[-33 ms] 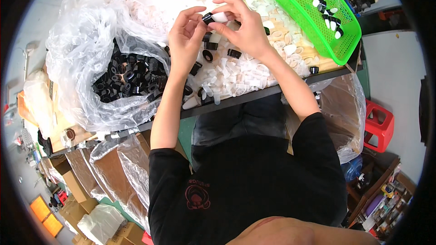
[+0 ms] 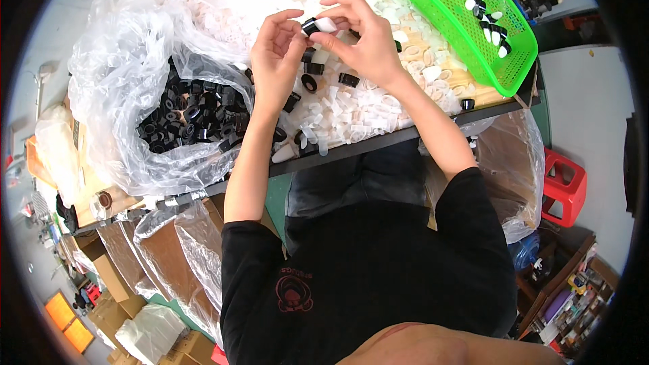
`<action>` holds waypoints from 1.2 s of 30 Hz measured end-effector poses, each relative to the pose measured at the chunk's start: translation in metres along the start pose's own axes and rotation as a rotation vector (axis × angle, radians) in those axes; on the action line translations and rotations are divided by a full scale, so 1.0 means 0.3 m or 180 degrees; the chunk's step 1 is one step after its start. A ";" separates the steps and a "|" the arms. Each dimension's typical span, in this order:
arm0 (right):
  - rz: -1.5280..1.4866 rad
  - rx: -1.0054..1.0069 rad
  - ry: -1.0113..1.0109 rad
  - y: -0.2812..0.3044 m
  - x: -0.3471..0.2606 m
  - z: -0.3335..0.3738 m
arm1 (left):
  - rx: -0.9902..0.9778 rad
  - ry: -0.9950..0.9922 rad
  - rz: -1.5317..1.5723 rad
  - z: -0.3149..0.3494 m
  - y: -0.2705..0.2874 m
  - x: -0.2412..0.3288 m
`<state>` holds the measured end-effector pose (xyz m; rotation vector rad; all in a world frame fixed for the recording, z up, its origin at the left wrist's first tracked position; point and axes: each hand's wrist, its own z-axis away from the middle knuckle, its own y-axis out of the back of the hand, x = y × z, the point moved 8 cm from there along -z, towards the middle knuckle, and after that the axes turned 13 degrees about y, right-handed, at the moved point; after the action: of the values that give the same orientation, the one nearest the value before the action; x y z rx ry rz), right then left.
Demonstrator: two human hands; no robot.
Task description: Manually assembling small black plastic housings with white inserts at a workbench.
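Between my two hands, above the work table, is a small black cap [image 2: 309, 26] with a white, rounded piece [image 2: 326, 24] set at its right end. My left hand [image 2: 276, 51] pinches the black cap between thumb and fingers. From the right, my right hand [image 2: 370, 46] has its thumb and fingertips closed around the white piece. Below the hands lie several loose black caps [image 2: 348, 80] and a heap of small white and translucent plastic parts [image 2: 345, 111].
A clear plastic bag [image 2: 115, 122] full of black caps [image 2: 196, 118] lies to the left. At the far right stands a green perforated basket [image 2: 466, 34] with several black-and-white pieces [image 2: 478, 10]. Beyond the table's dark edge [image 2: 351, 152] is a red stool [image 2: 564, 186].
The black cap has turned slightly between my fingers, and its lower left end shows a little more. My right hand has shifted very slightly. Everything else stays put.
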<state>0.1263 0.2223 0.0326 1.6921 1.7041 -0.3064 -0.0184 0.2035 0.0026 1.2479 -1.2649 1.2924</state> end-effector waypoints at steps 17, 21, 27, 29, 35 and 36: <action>-0.1641 0.0249 -0.0762 -0.004 0.069 0.016 | -0.0637 0.0262 -0.0094 -0.005 -0.003 0.005; -0.1864 0.0112 -0.1073 -0.017 0.086 0.026 | -0.0735 0.0095 0.0509 -0.003 -0.004 0.018; -0.1974 0.0083 -0.1082 -0.022 0.089 0.033 | -0.0852 0.0084 0.0477 0.006 -0.012 0.044; -0.1946 0.0067 -0.1042 -0.023 0.091 0.034 | -0.0866 0.0158 0.0447 0.005 -0.013 0.039; -0.1902 -0.0007 -0.1084 -0.030 0.086 0.033 | -0.0776 0.0069 -0.0133 0.008 -0.015 0.027; -0.1891 0.0057 -0.1083 -0.027 0.086 0.033 | -0.0818 0.0054 0.0026 0.009 -0.017 0.028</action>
<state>0.1245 0.2353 0.0072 1.0302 1.8987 -0.8320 -0.0137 0.2007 0.0114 1.0483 -1.3768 1.1036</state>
